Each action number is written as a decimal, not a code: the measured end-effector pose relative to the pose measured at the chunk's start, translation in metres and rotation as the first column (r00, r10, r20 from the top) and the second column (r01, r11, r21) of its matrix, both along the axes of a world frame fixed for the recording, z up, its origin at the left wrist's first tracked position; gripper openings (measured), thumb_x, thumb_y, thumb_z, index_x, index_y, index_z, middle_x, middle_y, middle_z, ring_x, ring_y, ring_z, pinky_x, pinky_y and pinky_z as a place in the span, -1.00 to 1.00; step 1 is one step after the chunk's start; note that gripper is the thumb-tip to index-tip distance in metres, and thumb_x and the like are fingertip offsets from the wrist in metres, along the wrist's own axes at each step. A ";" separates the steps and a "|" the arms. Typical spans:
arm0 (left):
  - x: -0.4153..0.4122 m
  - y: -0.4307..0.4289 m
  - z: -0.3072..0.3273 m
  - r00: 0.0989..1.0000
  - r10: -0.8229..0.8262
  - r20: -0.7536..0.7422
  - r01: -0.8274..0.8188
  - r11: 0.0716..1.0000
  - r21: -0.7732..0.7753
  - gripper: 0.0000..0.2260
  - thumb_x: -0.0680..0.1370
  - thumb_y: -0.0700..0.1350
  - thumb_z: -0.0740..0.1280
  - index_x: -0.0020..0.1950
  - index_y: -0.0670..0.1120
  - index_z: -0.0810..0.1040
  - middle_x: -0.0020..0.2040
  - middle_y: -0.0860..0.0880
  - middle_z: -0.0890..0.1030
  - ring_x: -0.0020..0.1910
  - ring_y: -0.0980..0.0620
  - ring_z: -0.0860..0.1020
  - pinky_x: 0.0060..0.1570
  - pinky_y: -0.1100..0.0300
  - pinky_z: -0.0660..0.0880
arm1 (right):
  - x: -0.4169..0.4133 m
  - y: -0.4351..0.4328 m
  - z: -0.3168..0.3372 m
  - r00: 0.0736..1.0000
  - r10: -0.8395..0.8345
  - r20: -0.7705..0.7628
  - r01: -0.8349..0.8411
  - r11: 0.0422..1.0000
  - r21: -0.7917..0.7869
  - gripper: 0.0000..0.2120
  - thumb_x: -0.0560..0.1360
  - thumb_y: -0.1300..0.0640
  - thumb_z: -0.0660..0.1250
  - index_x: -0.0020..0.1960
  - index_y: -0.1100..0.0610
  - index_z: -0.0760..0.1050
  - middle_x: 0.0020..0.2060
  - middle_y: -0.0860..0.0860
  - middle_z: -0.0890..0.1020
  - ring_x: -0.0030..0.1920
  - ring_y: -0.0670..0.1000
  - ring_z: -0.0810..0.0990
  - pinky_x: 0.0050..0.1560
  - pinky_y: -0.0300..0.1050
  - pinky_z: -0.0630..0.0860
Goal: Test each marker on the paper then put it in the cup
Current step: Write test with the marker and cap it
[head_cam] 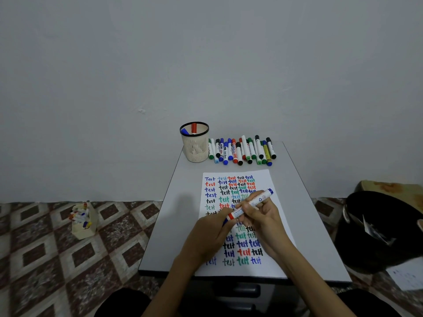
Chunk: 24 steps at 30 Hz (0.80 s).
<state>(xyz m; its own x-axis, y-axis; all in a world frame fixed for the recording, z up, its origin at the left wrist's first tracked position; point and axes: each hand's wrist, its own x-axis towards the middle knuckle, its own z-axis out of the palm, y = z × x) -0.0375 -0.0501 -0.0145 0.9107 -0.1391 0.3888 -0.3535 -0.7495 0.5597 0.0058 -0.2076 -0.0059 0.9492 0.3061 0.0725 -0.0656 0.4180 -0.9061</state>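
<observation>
A white sheet of paper (263, 179) covered with coloured "test" words lies on the small grey table (178, 225). Above its middle I hold a white marker (251, 204) with a blue end and a red band. My right hand (261, 216) grips the barrel. My left hand (210, 234) pinches the blue cap end at the marker's lower left. A beige mesh cup (195, 147) at the table's far edge holds a red and a blue marker. To the cup's right lies a row of several capped markers (242, 151).
A grey wall stands directly behind the table. On the patterned tile floor to the left sits a small box of markers (82, 220). A black bag (384, 227) and a loose sheet (407, 275) lie on the right.
</observation>
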 end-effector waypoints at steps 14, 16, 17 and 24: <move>-0.001 0.000 0.000 0.998 -0.064 -0.006 0.063 0.996 -0.069 -0.67 0.60 0.08 0.07 0.21 -0.07 0.44 -0.14 0.01 0.62 -0.25 0.13 0.62 -0.30 0.29 0.56 | -0.005 0.001 0.005 0.999 0.041 0.009 -0.041 0.999 -0.012 -0.84 0.47 0.34 0.34 0.02 0.31 0.42 -0.34 0.09 0.61 -0.46 -0.04 0.40 -0.36 -0.21 0.45; -0.001 0.001 0.000 0.998 -0.065 -0.008 0.064 0.993 -0.094 -0.68 0.60 0.08 0.08 0.21 -0.06 0.45 -0.13 0.00 0.63 -0.25 0.14 0.63 -0.29 0.24 0.57 | -0.005 0.001 0.006 0.998 0.057 0.011 -0.057 0.998 -0.004 -0.82 0.46 0.32 0.36 0.01 0.32 0.42 -0.35 0.09 0.60 -0.47 -0.05 0.38 -0.35 -0.19 0.42; -0.002 0.001 0.000 0.998 -0.066 -0.014 0.064 0.992 -0.109 -0.68 0.60 0.08 0.09 0.21 -0.05 0.45 -0.13 0.01 0.63 -0.24 0.15 0.63 -0.29 0.23 0.58 | -0.005 0.001 0.007 0.998 0.063 0.013 -0.063 0.998 0.001 -0.83 0.47 0.32 0.35 0.02 0.32 0.42 -0.35 0.09 0.59 -0.47 -0.06 0.38 -0.35 -0.20 0.43; -0.004 -0.001 0.002 0.997 -0.070 -0.030 0.064 0.983 -0.169 -0.83 0.60 0.08 0.12 0.12 0.11 0.42 -0.18 0.09 0.59 -0.25 0.18 0.63 -0.31 0.27 0.58 | -0.007 0.002 0.009 0.998 0.068 0.017 -0.068 0.997 0.025 -0.86 0.51 0.43 0.26 0.06 0.35 0.40 -0.35 0.03 0.63 -0.46 -0.14 0.54 -0.38 -0.28 0.50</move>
